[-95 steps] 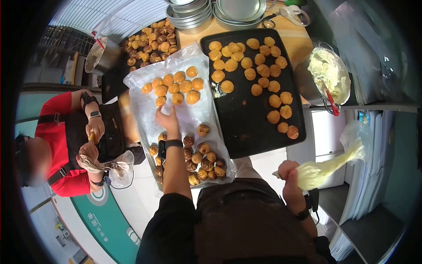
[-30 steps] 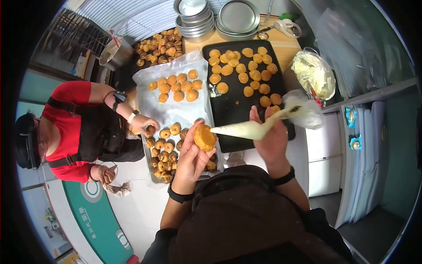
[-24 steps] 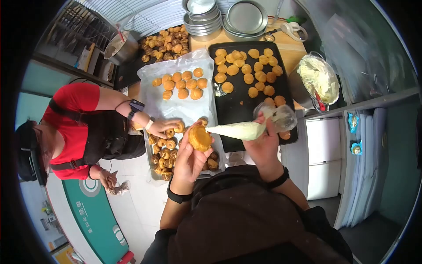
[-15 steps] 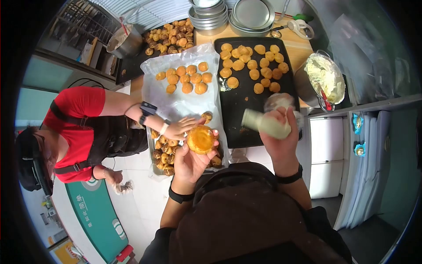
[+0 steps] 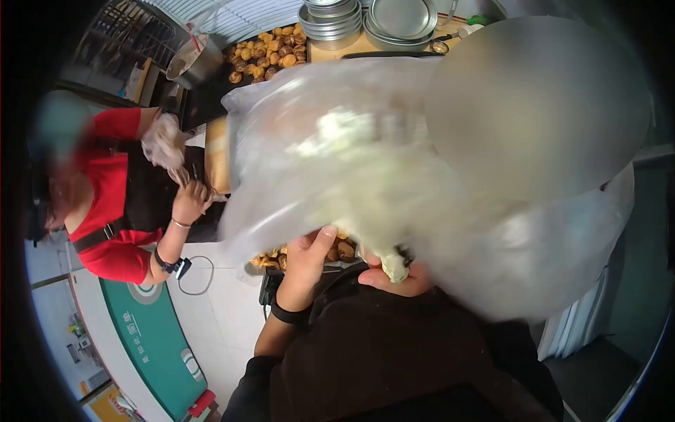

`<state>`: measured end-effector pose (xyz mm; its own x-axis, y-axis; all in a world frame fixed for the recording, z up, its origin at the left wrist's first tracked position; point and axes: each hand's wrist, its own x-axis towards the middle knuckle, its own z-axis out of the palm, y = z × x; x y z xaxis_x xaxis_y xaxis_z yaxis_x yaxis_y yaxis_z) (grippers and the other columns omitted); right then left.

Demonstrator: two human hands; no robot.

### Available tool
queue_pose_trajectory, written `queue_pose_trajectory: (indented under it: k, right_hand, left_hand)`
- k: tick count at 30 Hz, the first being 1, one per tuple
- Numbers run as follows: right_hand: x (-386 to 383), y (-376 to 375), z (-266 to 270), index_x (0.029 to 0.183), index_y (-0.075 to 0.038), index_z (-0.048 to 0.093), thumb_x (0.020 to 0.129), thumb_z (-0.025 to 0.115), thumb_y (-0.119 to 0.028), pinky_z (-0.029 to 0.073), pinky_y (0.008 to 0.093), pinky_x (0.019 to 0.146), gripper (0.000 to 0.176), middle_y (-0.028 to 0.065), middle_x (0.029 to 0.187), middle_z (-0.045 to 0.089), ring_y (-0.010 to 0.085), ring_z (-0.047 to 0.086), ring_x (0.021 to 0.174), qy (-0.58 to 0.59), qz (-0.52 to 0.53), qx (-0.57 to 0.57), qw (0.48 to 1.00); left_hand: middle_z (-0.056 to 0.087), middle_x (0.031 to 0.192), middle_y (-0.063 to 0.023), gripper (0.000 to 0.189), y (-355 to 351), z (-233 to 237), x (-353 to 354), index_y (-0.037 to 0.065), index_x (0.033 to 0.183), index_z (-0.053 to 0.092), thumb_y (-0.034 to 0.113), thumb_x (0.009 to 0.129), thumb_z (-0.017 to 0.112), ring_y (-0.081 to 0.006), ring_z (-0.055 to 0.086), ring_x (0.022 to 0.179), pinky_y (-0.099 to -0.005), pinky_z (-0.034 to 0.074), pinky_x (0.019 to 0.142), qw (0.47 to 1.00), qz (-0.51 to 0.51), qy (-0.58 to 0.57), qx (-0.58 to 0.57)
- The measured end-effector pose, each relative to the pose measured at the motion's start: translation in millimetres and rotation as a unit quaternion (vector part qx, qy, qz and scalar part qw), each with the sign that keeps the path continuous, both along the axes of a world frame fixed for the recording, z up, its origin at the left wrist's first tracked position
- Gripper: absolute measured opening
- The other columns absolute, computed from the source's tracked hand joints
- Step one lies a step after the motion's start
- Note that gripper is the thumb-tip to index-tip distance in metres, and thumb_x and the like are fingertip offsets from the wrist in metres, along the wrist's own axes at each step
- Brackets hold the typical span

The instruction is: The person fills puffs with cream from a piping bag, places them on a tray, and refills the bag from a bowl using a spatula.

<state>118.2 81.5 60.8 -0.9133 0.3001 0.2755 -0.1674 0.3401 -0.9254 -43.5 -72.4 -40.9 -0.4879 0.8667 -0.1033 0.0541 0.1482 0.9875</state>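
Observation:
A large translucent piping bag [image 5: 316, 183] with pale cream inside hangs across the middle of the view, smeared by motion. My right hand [image 5: 411, 280] is closed round its lower, narrow part, where cream [image 5: 395, 269] shows at the end. Beside it on the left, my left hand [image 5: 302, 266] is curled with the thumb up. A sliver of golden cream puff [image 5: 342, 233] shows at its fingertips, mostly covered by the bag. Behind my hands, browned puffs [image 5: 346, 250] lie in a tray. Most of the worktop is hidden behind the bag.
On the left a co-worker in a red shirt [image 5: 116, 246] handles crumpled plastic [image 5: 165, 141]. Further back are a tray of puffs [image 5: 271, 55], stacked round pans [image 5: 330, 27] and a metal pot [image 5: 193, 62]. A blurred grey patch covers the upper right.
The piping bag has come up across the view, covering the puff trays. My right hand has moved left and down, close to my left hand. The co-worker's arm has withdrawn from the tray.

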Motion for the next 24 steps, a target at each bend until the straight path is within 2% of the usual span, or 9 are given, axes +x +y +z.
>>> queue_pose_trajectory:
  k: [1,2,5,9,11,17,19,22,24]
  right_hand:
    - [-4.0,12.2,0.2,0.066,-0.008,0.042,0.076,0.067,-0.007,0.042,0.0341,0.067,0.027,0.0014,0.058,0.043,0.0175,0.043,0.055,0.008,0.101,-0.103,0.990]
    - [-9.8,9.9,7.6,0.065,-0.009,0.040,0.076,0.066,-0.006,0.035,0.0326,0.055,0.029,0.0015,0.058,0.041,0.0172,0.037,0.054,0.097,0.054,-0.053,0.992]
    - [-4.4,10.2,1.0,0.065,-0.009,0.040,0.075,0.067,-0.006,0.029,0.0328,0.051,0.029,0.0014,0.059,0.041,0.0179,0.037,0.054,0.031,0.053,-0.056,0.997]
    - [-0.6,13.3,-4.1,0.095,-0.003,0.061,0.078,0.068,-0.018,0.043,0.0384,0.071,0.024,0.0130,0.088,0.059,0.0336,0.055,0.079,0.033,0.024,0.041,0.998]
    - [1.8,12.5,-6.3,0.094,-0.002,0.060,0.077,0.068,-0.015,0.043,0.0381,0.072,0.023,0.0145,0.089,0.059,0.0350,0.054,0.081,0.027,0.030,-0.014,0.999]
    - [13.5,15.1,-16.8,0.083,-0.003,0.058,0.080,0.065,-0.012,0.043,0.0359,0.064,0.012,0.0111,0.067,0.053,0.0244,0.057,0.064,0.024,0.061,-0.093,0.993]
    - [16.9,15.4,-6.8,0.078,-0.003,0.056,0.083,0.064,-0.012,0.045,0.0326,0.063,0.013,0.0083,0.063,0.054,0.0184,0.057,0.060,0.027,0.044,-0.100,0.994]
    - [30.6,22.6,0.4,0.069,-0.005,0.054,0.091,0.056,-0.015,0.048,0.0327,0.066,0.024,0.0024,0.061,0.059,0.0142,0.057,0.059,0.155,-0.032,-0.263,0.952]
    - [40.1,35.5,11.8,0.080,-0.010,0.045,0.099,0.038,-0.035,0.045,0.0313,0.062,0.032,0.0005,0.054,0.052,0.0140,0.050,0.053,0.279,-0.045,-0.319,0.905]
  left_hand:
    - [0.057,0.111,-0.0088,0.031,20.4,33.8,14.9,0.001,0.119,0.050,0.011,0.090,0.054,-0.0149,0.053,0.103,-0.0301,0.041,0.091,0.977,0.055,-0.194,0.066]
    - [0.057,0.110,-0.0069,0.037,21.6,31.5,12.9,-0.001,0.121,0.048,0.005,0.086,0.058,-0.0129,0.052,0.103,-0.0277,0.041,0.090,0.975,0.046,-0.205,0.068]
    - [0.058,0.111,-0.0082,0.041,32.2,43.4,17.7,-0.003,0.123,0.045,0.002,0.085,0.059,-0.0138,0.054,0.103,-0.0269,0.042,0.089,0.976,0.010,-0.170,0.138]
    - [0.057,0.115,-0.0097,0.049,37.7,55.4,18.3,-0.002,0.128,0.041,-0.001,0.083,0.060,-0.0147,0.055,0.105,-0.0269,0.042,0.090,0.984,-0.040,-0.139,0.109]
    - [0.057,0.116,-0.0105,0.056,40.2,57.0,23.2,-0.002,0.133,0.037,-0.001,0.083,0.061,-0.0154,0.055,0.107,-0.0278,0.042,0.092,0.991,-0.037,-0.092,0.094]
    - [0.054,0.122,-0.0119,0.062,42.7,52.2,31.7,0.002,0.137,0.034,-0.002,0.082,0.062,-0.0167,0.054,0.111,-0.0311,0.041,0.096,0.971,-0.084,-0.192,0.113]
    - [0.050,0.127,-0.0149,0.059,43.3,41.7,29.3,-0.001,0.137,0.033,0.001,0.084,0.059,-0.0195,0.054,0.112,-0.0331,0.040,0.098,0.967,-0.030,-0.198,0.159]
    - [0.045,0.131,-0.0190,0.056,44.4,52.7,24.1,-0.005,0.136,0.031,0.017,0.090,0.054,-0.0271,0.055,0.113,-0.0358,0.046,0.094,0.937,-0.029,-0.308,0.165]
    - [0.045,0.130,-0.0199,0.061,43.4,52.8,24.2,-0.006,0.136,0.029,0.029,0.092,0.052,-0.0324,0.055,0.113,-0.0377,0.050,0.091,0.892,-0.074,-0.402,0.195]
